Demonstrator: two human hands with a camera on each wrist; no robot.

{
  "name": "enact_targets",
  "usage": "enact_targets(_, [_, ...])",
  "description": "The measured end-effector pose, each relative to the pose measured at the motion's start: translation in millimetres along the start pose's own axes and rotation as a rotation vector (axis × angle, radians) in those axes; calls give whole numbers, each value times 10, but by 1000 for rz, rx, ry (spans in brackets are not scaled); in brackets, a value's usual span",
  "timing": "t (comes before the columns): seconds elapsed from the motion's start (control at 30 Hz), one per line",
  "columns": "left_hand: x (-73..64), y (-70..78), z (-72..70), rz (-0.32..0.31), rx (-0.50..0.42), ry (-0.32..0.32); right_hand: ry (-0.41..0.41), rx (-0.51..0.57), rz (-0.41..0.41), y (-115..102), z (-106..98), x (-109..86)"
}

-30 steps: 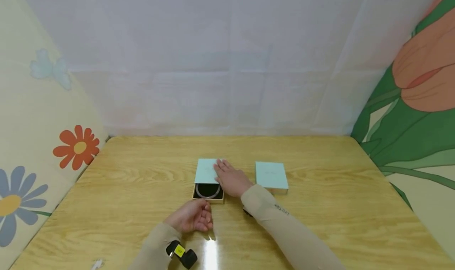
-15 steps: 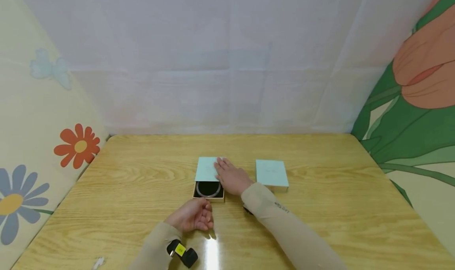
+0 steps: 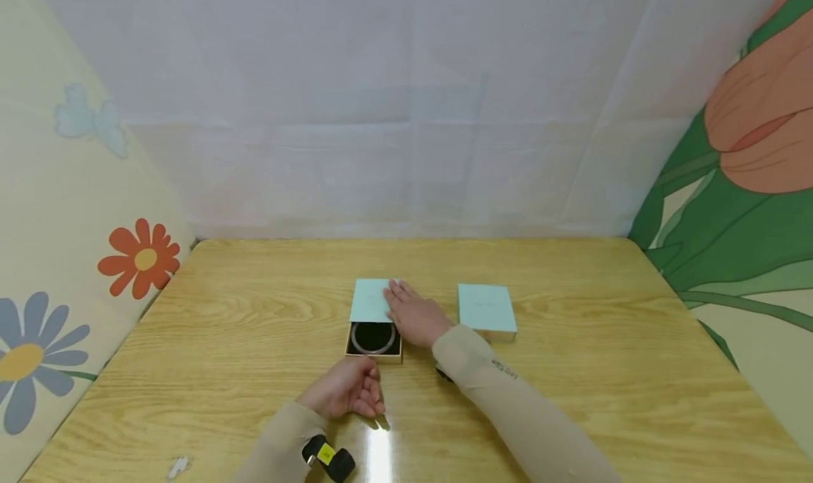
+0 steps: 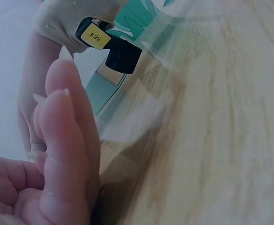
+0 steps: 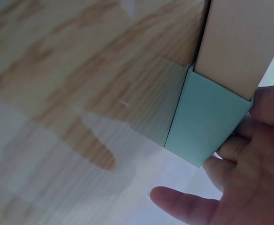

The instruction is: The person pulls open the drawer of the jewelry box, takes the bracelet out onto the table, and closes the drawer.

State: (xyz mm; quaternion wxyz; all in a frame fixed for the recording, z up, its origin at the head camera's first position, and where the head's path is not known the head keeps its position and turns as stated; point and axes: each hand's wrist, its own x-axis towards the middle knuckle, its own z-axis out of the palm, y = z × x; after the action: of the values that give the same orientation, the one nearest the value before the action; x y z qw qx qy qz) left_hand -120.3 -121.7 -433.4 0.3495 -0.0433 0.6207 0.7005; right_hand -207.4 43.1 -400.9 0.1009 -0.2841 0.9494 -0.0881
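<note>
In the head view, a mint-green sleeve (image 3: 368, 301) covers the back of a beige box tray (image 3: 375, 360). The tray's black-lined front part shows, with a thin greyish bangle (image 3: 373, 354) lying in it. My right hand (image 3: 417, 318) lies over the sleeve's right side, palm down and fingers straight. From the right wrist, its fingertips rest along the mint sleeve (image 5: 207, 117), a beige tray side (image 5: 240, 42) sticking out of it. My left hand (image 3: 346, 389) sits at the tray's front edge, fingers loosely curled. Nothing shows between those fingers (image 4: 64, 145) in the left wrist view.
A second mint-green box (image 3: 487, 310), closed, stands to the right on the wooden table (image 3: 254, 306). A small white object (image 3: 178, 467) lies near the front left. White cloth (image 3: 406, 151) hangs behind the table, with flower-printed panels at both sides.
Slightly more of the tray and the bangle shows out of the sleeve, the tray having slid a little toward my body with my left hand. The right hand stays on the sleeve.
</note>
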Motion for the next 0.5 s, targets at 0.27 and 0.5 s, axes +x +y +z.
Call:
enact_targets(0.27, [11, 2, 14, -5, 1, 13, 4, -9, 0, 21, 14, 12])
enact_targets(0.5, [0, 3, 5, -10, 29, 40, 8, -5, -7, 19, 18, 25])
